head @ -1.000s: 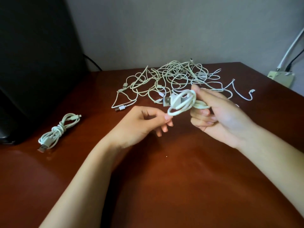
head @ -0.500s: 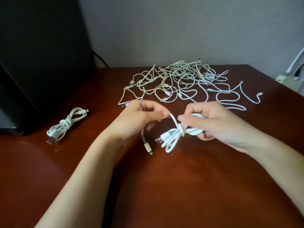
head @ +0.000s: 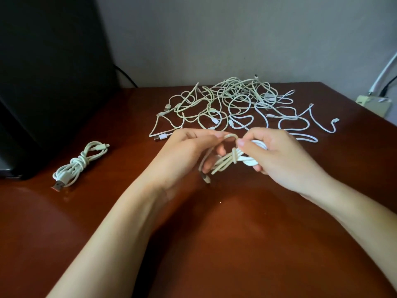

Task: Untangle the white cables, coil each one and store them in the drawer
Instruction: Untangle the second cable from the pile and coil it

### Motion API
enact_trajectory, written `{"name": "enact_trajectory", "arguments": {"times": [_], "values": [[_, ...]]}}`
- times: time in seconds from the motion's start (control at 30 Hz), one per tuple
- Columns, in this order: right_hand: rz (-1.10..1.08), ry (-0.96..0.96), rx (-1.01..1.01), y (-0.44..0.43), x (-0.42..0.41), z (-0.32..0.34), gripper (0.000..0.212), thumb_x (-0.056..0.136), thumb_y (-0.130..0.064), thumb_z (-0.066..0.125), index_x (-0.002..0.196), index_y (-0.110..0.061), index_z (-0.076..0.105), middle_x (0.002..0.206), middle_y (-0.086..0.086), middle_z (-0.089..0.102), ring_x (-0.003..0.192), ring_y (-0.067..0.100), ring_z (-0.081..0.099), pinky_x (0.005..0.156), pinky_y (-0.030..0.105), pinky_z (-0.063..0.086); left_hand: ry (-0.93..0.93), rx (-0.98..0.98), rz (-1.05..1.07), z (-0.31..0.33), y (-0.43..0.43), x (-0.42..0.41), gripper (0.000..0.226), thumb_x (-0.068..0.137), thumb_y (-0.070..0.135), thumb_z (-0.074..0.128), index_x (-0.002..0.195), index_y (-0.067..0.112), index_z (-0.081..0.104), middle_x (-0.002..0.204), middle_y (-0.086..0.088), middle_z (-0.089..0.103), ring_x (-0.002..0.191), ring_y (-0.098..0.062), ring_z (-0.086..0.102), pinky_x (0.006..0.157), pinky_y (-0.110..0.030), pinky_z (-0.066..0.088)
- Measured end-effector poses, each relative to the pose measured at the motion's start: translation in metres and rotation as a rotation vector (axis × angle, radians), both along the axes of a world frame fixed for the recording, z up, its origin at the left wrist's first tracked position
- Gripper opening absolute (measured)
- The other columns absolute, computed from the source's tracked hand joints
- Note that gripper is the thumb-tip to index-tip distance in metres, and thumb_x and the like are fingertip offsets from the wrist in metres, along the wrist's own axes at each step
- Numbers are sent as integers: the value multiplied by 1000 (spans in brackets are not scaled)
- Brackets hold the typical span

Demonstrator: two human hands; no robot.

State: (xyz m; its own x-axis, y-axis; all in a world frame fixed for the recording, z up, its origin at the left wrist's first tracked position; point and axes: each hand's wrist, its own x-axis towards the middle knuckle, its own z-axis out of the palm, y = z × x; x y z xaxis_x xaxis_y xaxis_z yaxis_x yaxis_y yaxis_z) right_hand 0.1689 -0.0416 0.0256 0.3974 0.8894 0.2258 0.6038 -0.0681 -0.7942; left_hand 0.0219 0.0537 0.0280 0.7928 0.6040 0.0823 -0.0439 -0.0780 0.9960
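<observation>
The dark bench (head: 214, 244) carries the loose tangle of white cables (head: 236, 104) at upper centre, awaiting its turn, and one tied coil (head: 79, 163) parked at the left, out of my way. At mid-frame my right hand (head: 283, 160) curls its fingers (head: 243, 143) round the half-bound coil (head: 234, 160) so its loops stay together. Just beside it, my left hand (head: 184, 153) pinches the tail (head: 231, 137), ready to wrap it round.

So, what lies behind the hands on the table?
A tangle of white cables lies on the table. The left hand and right hand, both gripping a coil, cover its near edge, so the loops there cannot be seen.
</observation>
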Motion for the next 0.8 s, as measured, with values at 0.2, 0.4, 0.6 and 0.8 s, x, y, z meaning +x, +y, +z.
{"name": "enact_trajectory", "arguments": {"times": [0.2, 0.4, 0.6, 0.8], "values": [[-14, 156, 48, 0, 2, 3, 16, 94, -18, 54, 80, -24, 50, 47, -15, 50, 43, 1, 43, 45, 13, 33, -31, 123, -53, -1, -4, 1, 28, 85, 20, 53, 100, 4, 72, 74, -25, 48, 53, -11, 40, 60, -33, 33], [22, 349, 66, -1, 0, 5, 15, 98, -10, 44, 86, -18, 49, 57, -5, 46, 45, 4, 40, 43, 17, 30, -74, 106, -49, -3, -6, 0, 20, 90, 12, 58, 100, 15, 75, 75, -15, 54, 66, -12, 43, 65, -26, 34], [60, 452, 113, -2, -1, 8, 11, 101, -9, 39, 94, -12, 48, 55, -3, 46, 39, 0, 39, 41, 13, 29, -119, 181, -26, 1, -10, -1, 18, 91, 5, 57, 99, 7, 73, 76, -12, 67, 71, -12, 48, 67, -17, 38], [11, 517, 206, 3, 0, 4, 16, 101, -6, 39, 90, -12, 49, 65, 8, 45, 40, 1, 39, 43, 16, 26, -49, 229, -9, 1, -10, 3, 12, 87, 3, 61, 92, 7, 72, 74, -3, 73, 55, -6, 55, 55, -12, 43]]}}
